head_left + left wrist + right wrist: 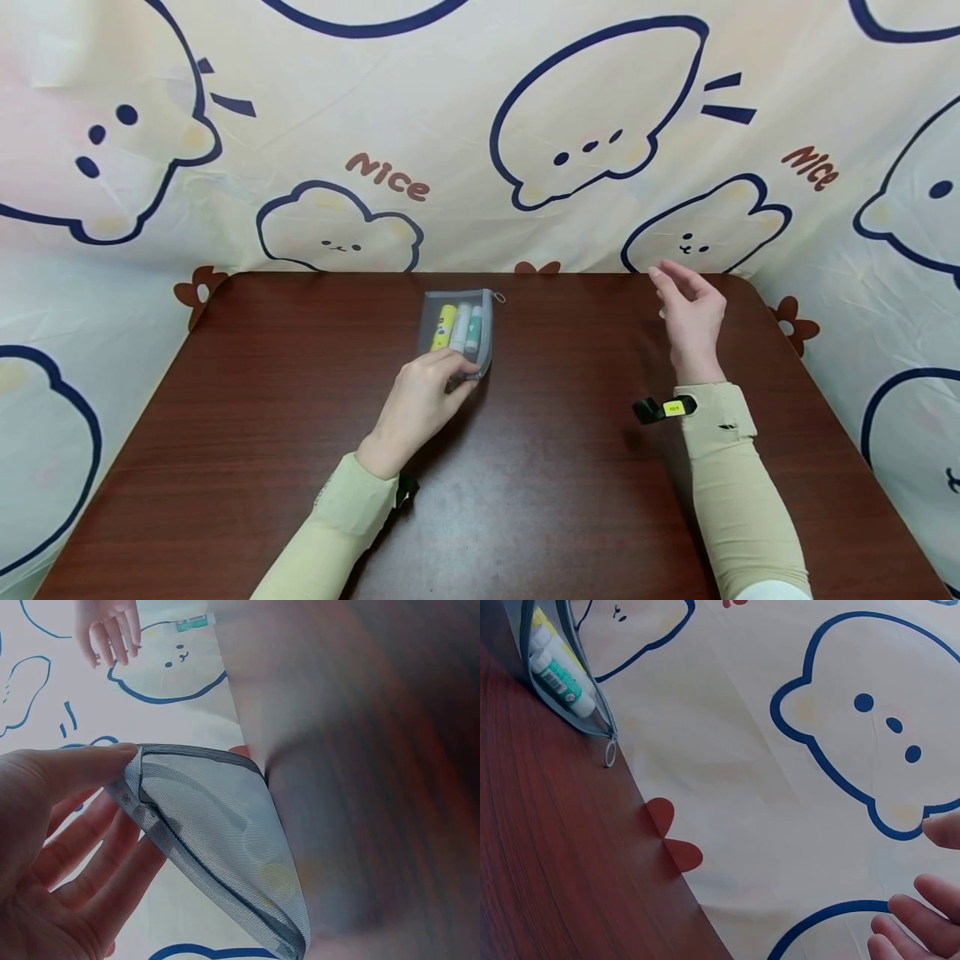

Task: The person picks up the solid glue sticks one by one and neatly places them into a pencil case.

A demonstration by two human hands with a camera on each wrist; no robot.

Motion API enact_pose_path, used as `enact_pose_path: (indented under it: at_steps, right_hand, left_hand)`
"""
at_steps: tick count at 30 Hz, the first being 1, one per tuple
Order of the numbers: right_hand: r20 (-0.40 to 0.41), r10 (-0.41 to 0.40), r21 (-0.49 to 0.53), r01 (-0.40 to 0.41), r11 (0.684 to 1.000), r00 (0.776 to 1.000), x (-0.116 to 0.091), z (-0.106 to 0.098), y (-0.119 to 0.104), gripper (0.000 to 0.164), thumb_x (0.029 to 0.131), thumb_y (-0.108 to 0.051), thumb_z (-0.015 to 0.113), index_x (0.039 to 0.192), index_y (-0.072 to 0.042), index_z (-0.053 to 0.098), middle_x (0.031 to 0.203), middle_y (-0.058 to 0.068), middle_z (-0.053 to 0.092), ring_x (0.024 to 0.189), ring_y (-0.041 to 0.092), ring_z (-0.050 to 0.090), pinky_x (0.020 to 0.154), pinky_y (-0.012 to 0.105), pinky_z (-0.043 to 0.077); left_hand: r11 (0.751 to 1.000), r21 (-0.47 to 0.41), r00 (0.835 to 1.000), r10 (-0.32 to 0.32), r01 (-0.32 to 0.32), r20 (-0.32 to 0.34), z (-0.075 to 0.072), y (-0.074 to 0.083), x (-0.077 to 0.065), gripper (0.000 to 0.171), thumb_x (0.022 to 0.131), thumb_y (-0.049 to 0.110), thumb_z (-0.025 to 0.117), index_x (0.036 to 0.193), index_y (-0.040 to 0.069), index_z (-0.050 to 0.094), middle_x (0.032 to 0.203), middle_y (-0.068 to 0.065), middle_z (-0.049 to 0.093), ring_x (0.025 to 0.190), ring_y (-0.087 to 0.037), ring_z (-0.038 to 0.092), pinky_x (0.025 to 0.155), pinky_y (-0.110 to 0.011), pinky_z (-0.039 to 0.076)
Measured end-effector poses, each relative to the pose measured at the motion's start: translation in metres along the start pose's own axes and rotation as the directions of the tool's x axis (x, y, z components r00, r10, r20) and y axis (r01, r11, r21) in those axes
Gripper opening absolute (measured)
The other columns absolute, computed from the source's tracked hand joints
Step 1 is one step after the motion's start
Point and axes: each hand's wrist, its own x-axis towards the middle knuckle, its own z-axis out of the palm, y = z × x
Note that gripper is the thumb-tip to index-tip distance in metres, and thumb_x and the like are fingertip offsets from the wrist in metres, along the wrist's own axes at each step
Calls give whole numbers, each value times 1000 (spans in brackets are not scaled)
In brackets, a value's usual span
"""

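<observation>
A grey mesh zip pouch (431, 317) lies open near the back of the table. Inside are a yellow tube (443, 327), a white tube (460, 326) and a white tube with a teal label (473, 328), which look like glue sticks. My left hand (420, 396) pinches the pouch's near edge between thumb and fingers; the left wrist view shows the mesh (217, 795) stretched from that grip. Raised over the table's back right, my right hand (693, 321) holds nothing, its fingers loosely bent and the thumb (943, 829) apart from them.
A ring-shaped zip pull (499, 297) sticks out from the pouch's far right corner. In the left wrist view, a small green-and-white item (193, 624) sits at the table's back edge near my right hand. A printed cloth (465, 125) hangs behind the dark wooden table (540, 500).
</observation>
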Motion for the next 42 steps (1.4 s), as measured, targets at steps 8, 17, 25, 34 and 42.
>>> enact_pose_path:
  at_steps: [8,17,25,34,42]
  right_hand:
    - [-44,-7,37,8,999,999,4,-9,-1,37,90,-32,80,121,-13,77,118,2,70,101,15,62,87,28,46]
    - [-74,13,44,-10,999,997,8,-20,1,39,89,-33,81,123,-13,76,124,4,67,112,14,58,93,29,45]
    - [-106,50,43,-45,998,993,10,-31,3,39,90,-33,81,123,-15,76,127,2,64,113,13,55,98,32,43]
    - [-140,76,25,-73,997,987,16,-41,10,44,88,-40,81,126,-19,75,132,1,64,118,14,54,102,34,41]
    - [-166,144,-20,-149,989,976,21,-47,17,50,88,-43,80,132,-22,71,133,-1,64,125,14,50,108,36,36]
  left_hand:
    - [1000,-3,1000,5,-5,0,0,0,0,20,80,2,86,95,11,76,95,0,71,82,-14,67,70,-31,56]
    - [1000,1,1000,2,-2,4,-1,0,1,20,81,3,86,95,11,76,95,0,71,82,-15,67,71,-32,56]
    - [1000,1,1000,1,-1,3,-1,0,0,20,81,3,86,95,12,76,95,0,71,82,-15,67,71,-32,56]
    - [1000,-1,1000,1,-1,1,-1,0,1,20,81,3,86,96,12,76,94,1,71,81,-14,67,70,-31,56]
    - [1000,4,1000,5,-5,-4,0,-1,0,20,81,3,87,95,12,76,94,2,71,82,-14,66,70,-31,56]
